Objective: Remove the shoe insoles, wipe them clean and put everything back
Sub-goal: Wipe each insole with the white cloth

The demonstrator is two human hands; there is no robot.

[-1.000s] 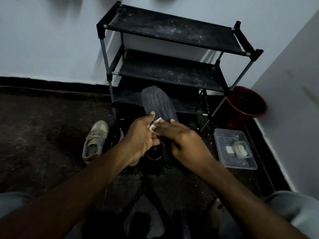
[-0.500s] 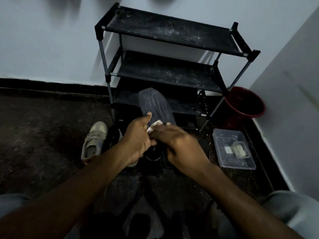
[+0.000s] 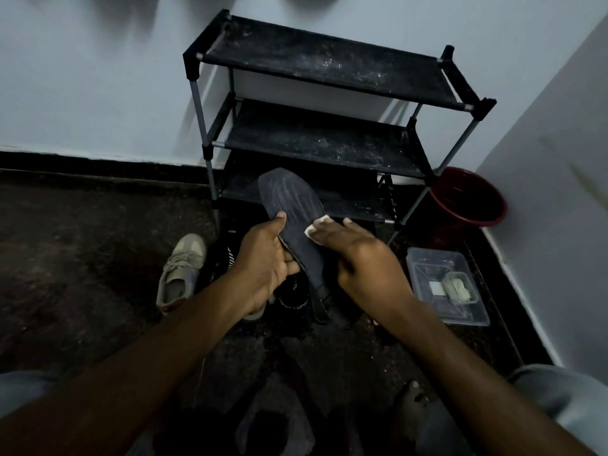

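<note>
- Left grip [image 3: 263, 261] clasps the insole [image 3: 292, 209]; right grip [image 3: 365, 258], fingers flat, presses a white wipe [image 3: 316, 225] onto it.
- We're mid-wipe; refitting into the dark shoe [image 3: 292, 301] below the grips remains.

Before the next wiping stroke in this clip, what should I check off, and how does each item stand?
1. Insole held securely: ok, the left hand grips its middle.
2. Wipe in contact: ok, the right hand presses it with its fingers against the insole's right edge.
3. Toe end clean: not ok, pale streaks show there.
4. Heel end clean: cannot tell, too dark.
5. Black shoe within reach: ok, it sits just below the hands.
6. Spare wipes: cannot tell, something pale lies in the clear box.
</note>
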